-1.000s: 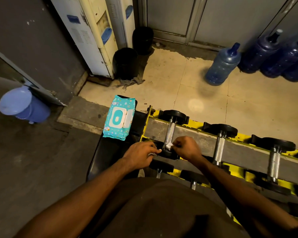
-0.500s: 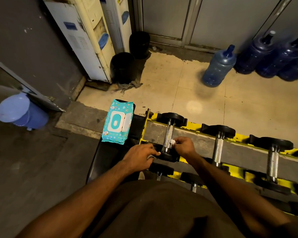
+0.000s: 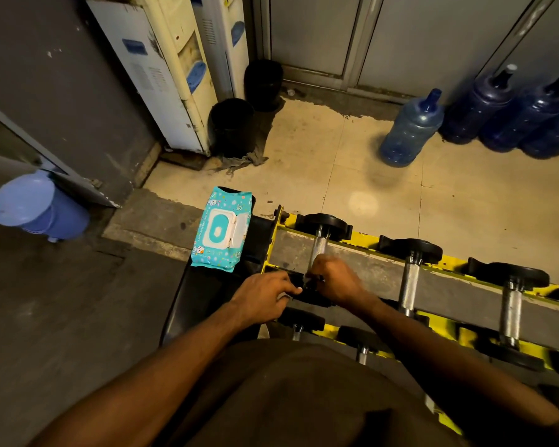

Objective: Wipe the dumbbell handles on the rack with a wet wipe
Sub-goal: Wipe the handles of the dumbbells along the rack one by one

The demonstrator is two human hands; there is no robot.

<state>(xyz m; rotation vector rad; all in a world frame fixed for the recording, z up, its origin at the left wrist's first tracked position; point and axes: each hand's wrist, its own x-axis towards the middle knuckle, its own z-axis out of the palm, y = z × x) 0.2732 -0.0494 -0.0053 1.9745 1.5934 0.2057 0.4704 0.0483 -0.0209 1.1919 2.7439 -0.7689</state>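
— What sort of room is it?
— Dim, with a pale tiled floor [image 3: 368,175]. Two water dispensers [image 3: 162,75] stand at the far left with two black bins [image 3: 231,127] at their feet. Big blue water bottles [image 3: 412,130] line the far wall at right, and a blue pedal bin [image 3: 36,204] sits at left.
— And the rack?
— The yellow rack [image 3: 363,241] runs from the centre to the near right, holding black-headed dumbbells with knurled metal handles. The wipe pack [image 3: 221,230], teal with its white lid flipped open, lies on a black bench [image 3: 188,301] just left of the rack.
— The hands?
— The right hand [image 3: 334,280] is clenched round the near end of the leftmost dumbbell handle [image 3: 318,248]. The left hand [image 3: 262,296] is just beside it, fingers curled against that dumbbell's near black head; I cannot tell whether it grips anything.
— The wet wipe itself?
— Hidden, if it is inside the right fist.
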